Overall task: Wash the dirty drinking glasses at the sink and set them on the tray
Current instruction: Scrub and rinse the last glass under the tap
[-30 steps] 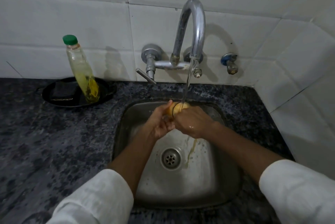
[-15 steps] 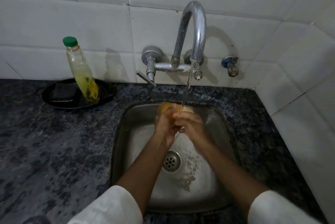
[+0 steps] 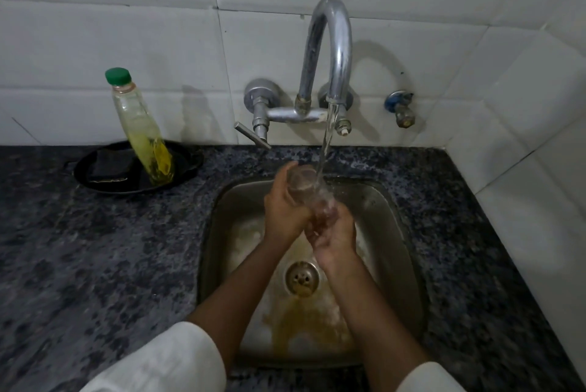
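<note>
A person in white sleeves holds a clear drinking glass (image 3: 309,193) over a steel sink (image 3: 402,252), directly under the stream of water (image 3: 326,138) running from a curved chrome tap (image 3: 329,52) fixed to the white tiled wall (image 3: 158,52). The left hand (image 3: 283,212) has its fingers (image 3: 287,171) wrapped closed around the upper part of the glass; the right hand (image 3: 334,234) cups the lower end, its fingers curled against it. The glass is tilted, and the water strikes it near the rim. Whether anything remains inside cannot be told through the splash. Yellowish-brown liquid (image 3: 304,325) lies pooled on the sink floor just below the drain (image 3: 301,277). To the left, on the dark speckled stone desk (image 3: 95,265), a black shallow dish (image 3: 187,169) holds a dark sponge-like pad (image 3: 109,166) and a clear plastic bottle (image 3: 142,131) with a green cap (image 3: 118,75), leaning and roughly a third full of yellow liquid. No label or writing is readable on the bottle. A small blue-collared valve (image 3: 400,108) projects from the wall to the right of the tap.
</note>
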`<state>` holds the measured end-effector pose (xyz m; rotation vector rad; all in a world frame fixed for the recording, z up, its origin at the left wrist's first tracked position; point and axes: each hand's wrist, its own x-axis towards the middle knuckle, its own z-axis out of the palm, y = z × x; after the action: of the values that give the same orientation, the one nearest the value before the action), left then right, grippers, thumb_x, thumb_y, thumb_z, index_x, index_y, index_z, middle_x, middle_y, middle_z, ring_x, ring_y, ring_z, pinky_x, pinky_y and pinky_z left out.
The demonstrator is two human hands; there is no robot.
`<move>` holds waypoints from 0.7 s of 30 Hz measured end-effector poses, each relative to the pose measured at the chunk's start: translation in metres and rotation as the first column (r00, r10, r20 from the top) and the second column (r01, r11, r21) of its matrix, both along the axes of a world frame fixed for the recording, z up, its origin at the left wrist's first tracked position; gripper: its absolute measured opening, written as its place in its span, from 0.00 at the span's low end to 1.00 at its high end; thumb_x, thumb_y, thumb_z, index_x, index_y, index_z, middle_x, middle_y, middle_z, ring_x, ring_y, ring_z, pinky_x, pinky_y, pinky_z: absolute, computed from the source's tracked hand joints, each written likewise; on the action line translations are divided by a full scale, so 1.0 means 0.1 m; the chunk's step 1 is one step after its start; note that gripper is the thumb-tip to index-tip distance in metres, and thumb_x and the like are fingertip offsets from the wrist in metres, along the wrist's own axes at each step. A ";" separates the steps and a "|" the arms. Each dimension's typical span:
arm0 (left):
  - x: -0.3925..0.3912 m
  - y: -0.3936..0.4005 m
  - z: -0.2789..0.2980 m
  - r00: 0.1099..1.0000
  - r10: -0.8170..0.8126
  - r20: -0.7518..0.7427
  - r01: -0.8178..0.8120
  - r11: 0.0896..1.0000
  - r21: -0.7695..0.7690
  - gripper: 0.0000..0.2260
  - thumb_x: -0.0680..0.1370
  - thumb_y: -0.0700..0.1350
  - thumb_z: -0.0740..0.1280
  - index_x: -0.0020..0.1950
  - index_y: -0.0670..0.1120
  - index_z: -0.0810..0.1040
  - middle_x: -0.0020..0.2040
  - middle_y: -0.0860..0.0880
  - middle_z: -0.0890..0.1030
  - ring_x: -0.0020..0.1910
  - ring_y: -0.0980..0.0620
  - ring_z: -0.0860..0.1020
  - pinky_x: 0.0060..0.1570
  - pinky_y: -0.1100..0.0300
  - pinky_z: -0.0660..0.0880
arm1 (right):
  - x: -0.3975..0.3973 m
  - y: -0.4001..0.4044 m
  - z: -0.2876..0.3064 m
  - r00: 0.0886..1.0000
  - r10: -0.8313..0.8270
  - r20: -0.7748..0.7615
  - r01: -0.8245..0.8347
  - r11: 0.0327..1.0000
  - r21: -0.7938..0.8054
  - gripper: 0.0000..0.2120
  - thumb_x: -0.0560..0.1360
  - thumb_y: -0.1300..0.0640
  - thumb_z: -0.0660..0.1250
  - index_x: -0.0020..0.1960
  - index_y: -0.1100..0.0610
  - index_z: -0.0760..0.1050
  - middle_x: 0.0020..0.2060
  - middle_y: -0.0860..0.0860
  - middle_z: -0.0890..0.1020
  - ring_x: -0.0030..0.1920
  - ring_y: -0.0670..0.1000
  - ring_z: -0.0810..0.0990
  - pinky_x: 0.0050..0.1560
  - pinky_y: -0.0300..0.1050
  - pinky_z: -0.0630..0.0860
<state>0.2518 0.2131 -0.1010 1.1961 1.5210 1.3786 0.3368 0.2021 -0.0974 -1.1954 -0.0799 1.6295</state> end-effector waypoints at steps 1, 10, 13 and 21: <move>-0.02 0.05 0.01 0.991 0.030 0.134 -0.014 0.993 -0.121 0.30 0.67 0.44 0.79 0.66 0.55 0.72 0.53 0.57 0.80 0.50 0.61 0.81 0.48 0.61 0.81 | 0.01 -0.01 0.01 0.996 0.017 0.089 -0.025 0.996 0.083 0.06 0.75 0.55 0.65 0.44 0.55 0.80 0.35 0.51 0.82 0.33 0.49 0.79 0.31 0.40 0.72; -0.13 0.02 -0.10 0.448 -0.114 0.886 0.489 0.861 -0.137 0.23 0.83 0.52 0.56 0.45 0.42 0.86 0.46 0.42 0.85 0.44 0.48 0.83 0.46 0.55 0.79 | 0.15 0.17 0.16 -0.020 0.067 0.998 -0.778 0.626 -0.058 0.10 0.74 0.55 0.63 0.48 0.51 0.83 0.44 0.54 0.85 0.45 0.55 0.82 0.46 0.49 0.78; -0.06 0.06 -0.21 0.438 -0.047 0.898 0.414 0.897 -0.156 0.23 0.83 0.52 0.57 0.45 0.41 0.86 0.45 0.41 0.85 0.38 0.50 0.82 0.34 0.60 0.80 | 0.05 0.18 0.27 0.296 0.209 0.932 -0.729 0.680 0.079 0.08 0.76 0.54 0.65 0.45 0.53 0.82 0.45 0.56 0.85 0.43 0.54 0.82 0.46 0.51 0.80; -0.11 0.14 -0.15 0.482 0.028 0.876 0.397 0.884 -0.247 0.16 0.80 0.52 0.66 0.52 0.40 0.81 0.50 0.40 0.83 0.46 0.47 0.83 0.43 0.56 0.82 | 0.05 0.32 0.37 0.186 0.282 0.941 -0.777 0.629 -0.035 0.06 0.76 0.58 0.65 0.43 0.59 0.79 0.39 0.55 0.82 0.38 0.52 0.80 0.37 0.45 0.75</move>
<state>0.2404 0.2271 -0.1163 0.2338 0.8104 1.1125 0.3415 0.2339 -0.0601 -1.6117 -1.7627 1.1501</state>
